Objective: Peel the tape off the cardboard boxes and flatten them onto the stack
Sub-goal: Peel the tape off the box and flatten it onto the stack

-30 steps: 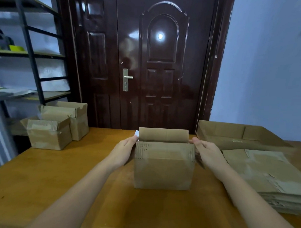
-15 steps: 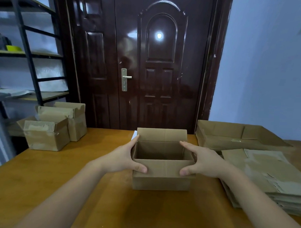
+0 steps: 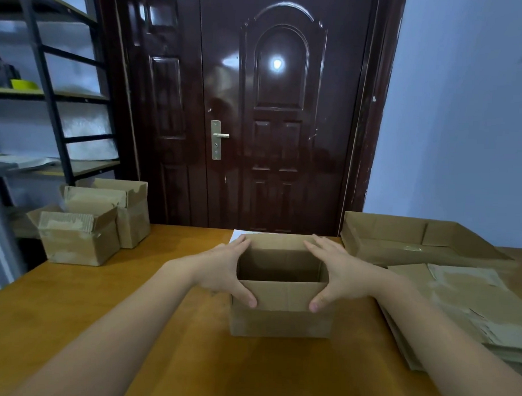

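Note:
A small brown cardboard box (image 3: 280,323) stands on the wooden table (image 3: 125,317) in front of me, its top open and its inside bare. My left hand (image 3: 222,267) lies along its left side, thumb pressing the folded-down front flap and fingers reaching the rear flap. Mirroring it on the right side is my right hand (image 3: 343,274). Flattened boxes form a stack (image 3: 469,306) at the table's right. No tape shows on the box's visible faces.
Two more taped boxes (image 3: 77,241) (image 3: 132,214) stand at the table's left rear. A large shallow cardboard tray (image 3: 400,241) lies behind the stack. White paper (image 3: 237,235) peeks out behind the box. A metal shelf (image 3: 50,101) is on the left and a dark door (image 3: 274,124) ahead.
The near flap, upright a second ago, is now folded down outward. My hands moved from the box's sides onto its top, and their fingers have since reached back to the rear flap.

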Tool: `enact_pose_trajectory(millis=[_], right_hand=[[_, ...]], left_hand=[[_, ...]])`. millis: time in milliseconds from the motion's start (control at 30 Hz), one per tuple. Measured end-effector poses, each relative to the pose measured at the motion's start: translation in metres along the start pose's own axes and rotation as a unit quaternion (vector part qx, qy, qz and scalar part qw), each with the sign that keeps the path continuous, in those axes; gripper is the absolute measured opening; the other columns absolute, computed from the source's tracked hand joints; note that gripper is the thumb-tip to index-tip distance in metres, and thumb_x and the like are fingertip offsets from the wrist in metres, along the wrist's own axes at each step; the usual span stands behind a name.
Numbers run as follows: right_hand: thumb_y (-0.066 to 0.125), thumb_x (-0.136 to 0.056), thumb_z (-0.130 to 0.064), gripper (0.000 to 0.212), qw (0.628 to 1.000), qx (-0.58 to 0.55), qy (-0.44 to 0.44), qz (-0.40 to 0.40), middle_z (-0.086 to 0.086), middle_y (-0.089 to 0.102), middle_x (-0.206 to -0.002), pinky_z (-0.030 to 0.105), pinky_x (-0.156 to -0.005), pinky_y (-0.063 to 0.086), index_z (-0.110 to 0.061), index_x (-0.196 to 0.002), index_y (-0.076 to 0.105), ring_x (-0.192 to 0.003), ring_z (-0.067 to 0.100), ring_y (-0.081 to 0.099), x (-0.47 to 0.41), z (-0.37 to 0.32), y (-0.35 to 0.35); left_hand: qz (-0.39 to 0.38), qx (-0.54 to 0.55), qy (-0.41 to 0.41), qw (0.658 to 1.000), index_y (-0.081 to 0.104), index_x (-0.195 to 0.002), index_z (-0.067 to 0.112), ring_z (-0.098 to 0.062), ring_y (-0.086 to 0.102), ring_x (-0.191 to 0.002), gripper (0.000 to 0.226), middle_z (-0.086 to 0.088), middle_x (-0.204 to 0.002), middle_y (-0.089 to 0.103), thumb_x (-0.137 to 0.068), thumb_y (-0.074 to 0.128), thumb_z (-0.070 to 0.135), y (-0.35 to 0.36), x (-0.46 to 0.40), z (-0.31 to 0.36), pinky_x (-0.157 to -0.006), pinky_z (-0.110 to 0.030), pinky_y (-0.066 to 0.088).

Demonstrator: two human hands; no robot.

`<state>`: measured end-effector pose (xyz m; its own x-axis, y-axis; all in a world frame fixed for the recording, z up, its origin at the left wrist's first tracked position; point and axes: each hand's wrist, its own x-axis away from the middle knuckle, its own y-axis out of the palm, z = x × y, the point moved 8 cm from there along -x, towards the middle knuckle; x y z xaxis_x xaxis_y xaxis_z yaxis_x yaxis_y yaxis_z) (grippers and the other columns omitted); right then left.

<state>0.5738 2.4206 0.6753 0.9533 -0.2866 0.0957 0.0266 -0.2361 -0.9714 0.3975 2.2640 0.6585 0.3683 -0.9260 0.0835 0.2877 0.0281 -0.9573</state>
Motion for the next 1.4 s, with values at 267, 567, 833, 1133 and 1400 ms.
enact_pose_trajectory(millis=[267,567,833,1133,1400], right_hand=[[0.08,-0.065,-0.07,0.121,0.987,-0.157,-0.007,0.044,-0.027,0.004,-0.16,0.037,-0.12,0.023,-0.042,-0.159,0.009,-0.15,0.012,0.012,-0.012,0.026,0.026],[0.081,-0.065,-0.07,0.12,0.974,-0.186,0.009,0.128,-0.013,0.012,-0.168,0.032,-0.116,0.026,-0.036,-0.16,0.015,-0.152,0.014,0.019,-0.002,0.024,0.02],[0.067,-0.065,-0.076,0.123,0.933,-0.159,0.074,0.315,-0.012,0.001,-0.168,0.049,-0.123,0.014,-0.03,-0.162,0.009,-0.152,0.01,-0.004,0.039,0.024,-0.003],[0.057,-0.07,-0.077,0.115,0.901,-0.241,0.201,0.299,-0.002,0.018,-0.168,0.044,-0.119,0.03,-0.025,-0.162,0.01,-0.151,0.019,0.025,0.065,0.06,0.08],[0.072,-0.093,-0.03,0.086,0.937,-0.27,0.059,0.215,-0.037,0.035,-0.135,-0.012,-0.083,0.026,-0.06,-0.142,0.009,-0.122,-0.022,0.038,0.026,0.027,0.09]], left_hand=[[0.039,0.074,-0.014,0.996,0.018,-0.158,0.033,-0.017,0.039,-0.133,0.126,0.012,-0.151,0.037,-0.058,0.079,0.08,0.015,-0.007,-0.01,-0.112,-0.041,0.042],[0.083,0.09,-0.004,0.992,0.009,-0.163,0.037,-0.018,0.022,-0.153,0.124,0.013,-0.17,0.016,-0.067,0.065,0.091,0.016,-0.001,-0.012,-0.123,-0.047,0.022],[0.266,0.108,-0.048,0.957,0.001,-0.165,0.034,0.001,-0.004,-0.151,0.128,0.019,-0.168,0.0,-0.064,0.041,0.102,0.01,0.035,-0.031,-0.121,-0.032,0.013],[0.164,0.161,-0.104,0.968,0.002,-0.166,0.027,-0.016,0.007,-0.158,0.129,0.007,-0.173,0.002,-0.066,0.057,0.088,0.073,0.042,-0.043,-0.126,-0.041,0.019],[0.172,0.199,-0.066,0.962,0.002,-0.156,0.036,-0.011,0.041,-0.134,0.109,0.011,-0.149,0.032,-0.083,0.081,0.051,0.091,0.022,-0.018,-0.109,-0.026,0.04]])
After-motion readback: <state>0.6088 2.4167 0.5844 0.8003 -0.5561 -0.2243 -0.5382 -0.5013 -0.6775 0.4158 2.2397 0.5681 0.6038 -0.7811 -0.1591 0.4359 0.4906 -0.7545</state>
